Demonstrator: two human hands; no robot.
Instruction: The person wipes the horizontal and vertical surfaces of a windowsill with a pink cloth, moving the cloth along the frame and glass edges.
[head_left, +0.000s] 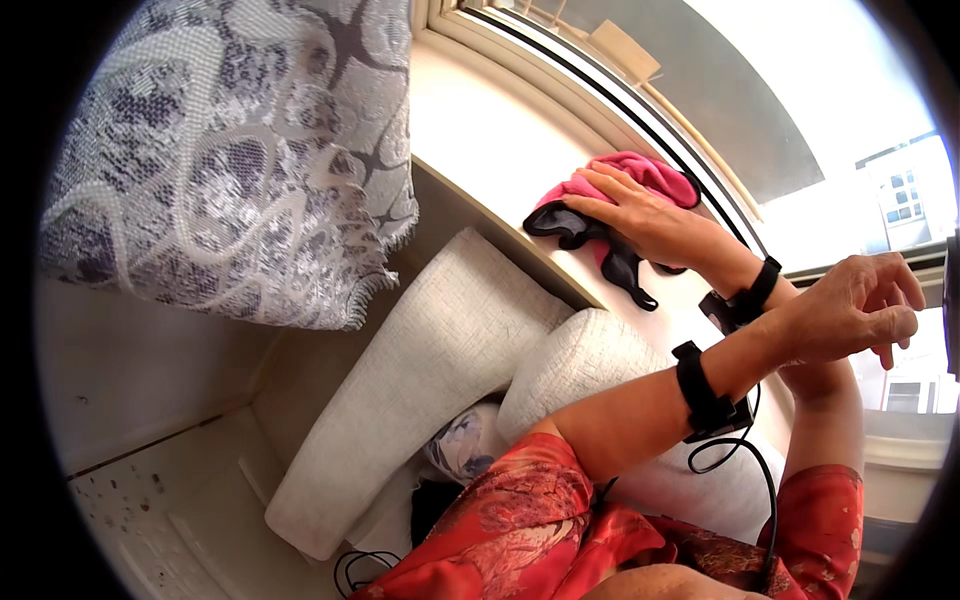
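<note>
My right hand (645, 221) lies palm down on a bunched pink cloth (664, 180) with black edging, holding it against the white windowsill (480, 112). Part of the cloth is hidden under the fingers, and a black strip of it trails towards the sill's front edge. My left hand (862, 307) is raised at the right, its fingers loosely curled with nothing in them. The left forearm crosses in front of the right one. Each wrist wears a black strap with a small device, and a black cable hangs by the left one.
The window frame (555, 67) runs behind the sill. Light fabric-covered cushions (427, 360) lean below its front edge. A patterned grey fringed curtain (225, 165) hangs at the left. Beneath is a white surface (195, 510) with dark specks, and a thin black cable (367, 556) lies low down.
</note>
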